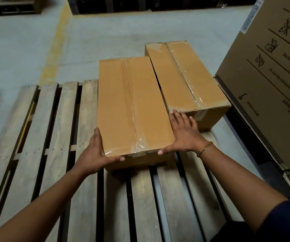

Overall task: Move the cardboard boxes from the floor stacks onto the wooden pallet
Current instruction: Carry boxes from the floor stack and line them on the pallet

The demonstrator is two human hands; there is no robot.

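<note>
On the grey slatted wooden pallet (53, 137) in front of you sits the long tan cardboard box sealed with clear tape (132, 105), lying flat across the boards with its near end toward you. Your left hand (95, 154) is spread round its near left corner, the thumb lying along the near top edge and the fingers (98, 132) straight against the left side. Your right hand (184, 135), with a gold chain bracelet (205, 148) at the wrist, presses flat against the box's right side, fingers extended and splayed, thumb on the near edge. Neither hand is curled; both are released and pushing with open palms. A second tan taped cardboard box (184, 75) lies just beside the first, to its right and further from you, angled slightly. A large brown printed carton (271, 84) stands tilted at the far right. Beyond the pallet runs the grey concrete floor (27, 49) with a worn yellow painted line (56, 46)
</note>
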